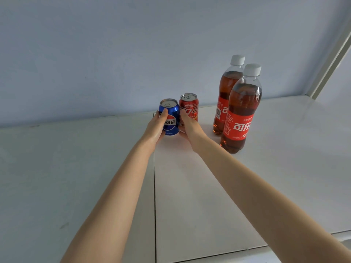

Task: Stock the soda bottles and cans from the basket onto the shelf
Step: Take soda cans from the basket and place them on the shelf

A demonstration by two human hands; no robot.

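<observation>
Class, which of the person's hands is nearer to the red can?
Right. The right hand overlaps the red can at its lower left; the left hand grips the blue Pepsi can, farther left.

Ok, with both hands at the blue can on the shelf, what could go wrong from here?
The right hand lies against the blue can, in front of the red can; drawing it back could tip the red can. The right forearm passes close by the nearer bottle, so a sideways sweep might knock it over.

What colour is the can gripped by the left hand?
Blue can, red-white-blue emblem; head view.
</observation>
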